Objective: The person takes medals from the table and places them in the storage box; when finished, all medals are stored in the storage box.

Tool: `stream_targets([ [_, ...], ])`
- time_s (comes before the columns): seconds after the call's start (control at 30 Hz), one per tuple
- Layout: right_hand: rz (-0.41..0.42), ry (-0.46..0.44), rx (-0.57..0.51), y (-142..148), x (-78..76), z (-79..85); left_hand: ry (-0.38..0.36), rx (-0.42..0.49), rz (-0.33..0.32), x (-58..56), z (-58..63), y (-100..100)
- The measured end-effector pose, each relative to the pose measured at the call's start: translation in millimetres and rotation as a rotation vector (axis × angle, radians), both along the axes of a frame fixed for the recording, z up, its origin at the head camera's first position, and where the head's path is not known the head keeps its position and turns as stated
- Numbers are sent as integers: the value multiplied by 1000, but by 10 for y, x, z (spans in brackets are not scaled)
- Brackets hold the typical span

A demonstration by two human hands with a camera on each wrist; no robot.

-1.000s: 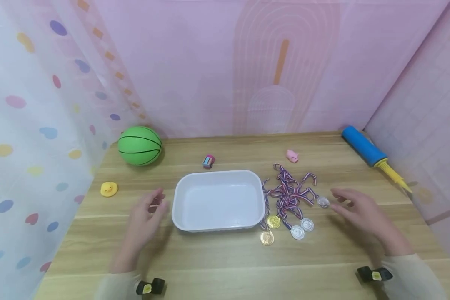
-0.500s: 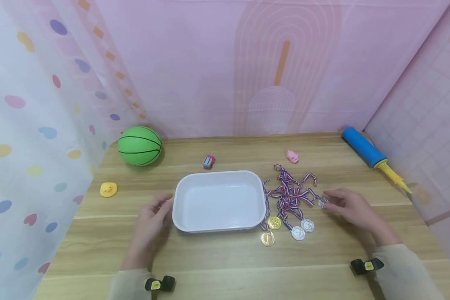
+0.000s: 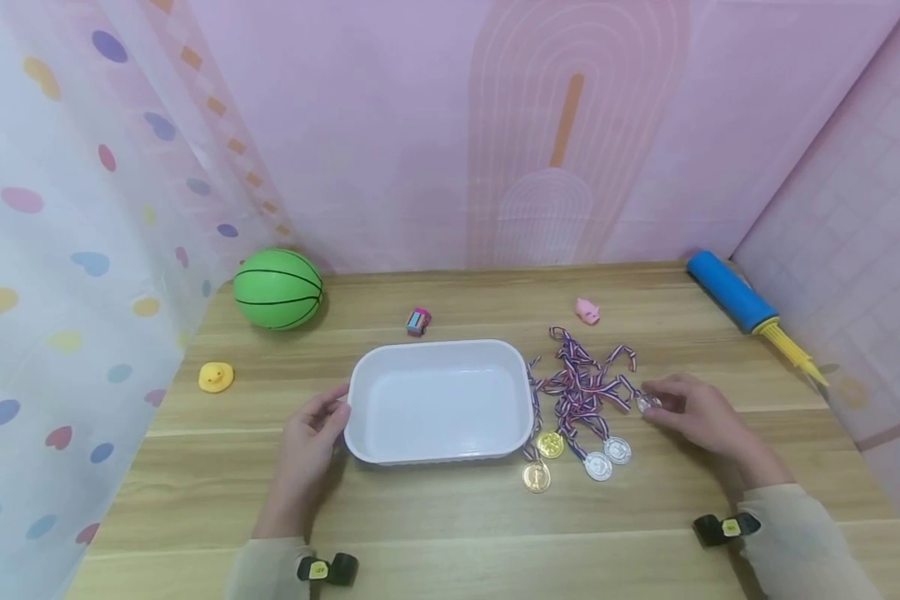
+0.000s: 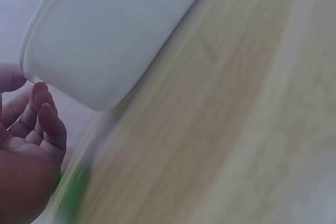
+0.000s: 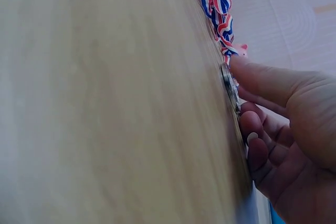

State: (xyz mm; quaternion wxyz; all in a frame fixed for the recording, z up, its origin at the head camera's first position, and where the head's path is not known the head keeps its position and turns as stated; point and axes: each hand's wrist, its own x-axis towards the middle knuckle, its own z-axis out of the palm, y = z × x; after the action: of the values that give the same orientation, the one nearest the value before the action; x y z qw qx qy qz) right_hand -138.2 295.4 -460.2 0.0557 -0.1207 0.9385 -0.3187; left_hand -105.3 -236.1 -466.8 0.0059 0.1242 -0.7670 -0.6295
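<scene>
A white plastic tray (image 3: 438, 450) stands on the table, and my left hand (image 3: 311, 433) pinches its left rim. The left wrist view shows the thumb at the top of the tray's rim (image 4: 32, 30) and curled fingers just below it. On the right, my right hand (image 3: 701, 417) pinches a silver medal (image 3: 648, 402) at the end of its striped ribbon. In the right wrist view the silver medal (image 5: 230, 87) lies flat at the table, thumb on one side and fingertips on the other. Tangled red, white and blue ribbons (image 3: 581, 387) lie between tray and hand.
Two gold-coloured medals (image 3: 536, 476) and two more silver medals (image 3: 597, 466) lie beside the tray. Behind are a green ball (image 3: 277, 289), a small pink and blue item (image 3: 417, 322), a pink pig (image 3: 588, 312) and a blue pump (image 3: 731, 292). A yellow duck (image 3: 215, 377) sits left.
My left hand has moved right and taken hold of the tray's rim. My right hand has moved left and closed its fingers on the silver medal. The tray stays in place.
</scene>
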Motion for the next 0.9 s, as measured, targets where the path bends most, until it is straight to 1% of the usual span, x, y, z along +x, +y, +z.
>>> stream_targets([
  [0.1, -11, 7, 10, -1, -27, -28, 33, 7, 12, 9, -10, -1],
  [0.23, -16, 13, 27, -3, -55, -49, 64, 1, 10, 21, -22, -12],
  [0.47, -71, -55, 36, 2, -77, -34, 85, -13, -10, 24, -26, -6],
  [0.73, -71, -110, -43, 48, -49, 23, 100, -21, -16, 20, -31, 1],
  [0.9, -108, -166, -101, 73, -39, 60, 97, -33, -15, 23, -37, -5],
])
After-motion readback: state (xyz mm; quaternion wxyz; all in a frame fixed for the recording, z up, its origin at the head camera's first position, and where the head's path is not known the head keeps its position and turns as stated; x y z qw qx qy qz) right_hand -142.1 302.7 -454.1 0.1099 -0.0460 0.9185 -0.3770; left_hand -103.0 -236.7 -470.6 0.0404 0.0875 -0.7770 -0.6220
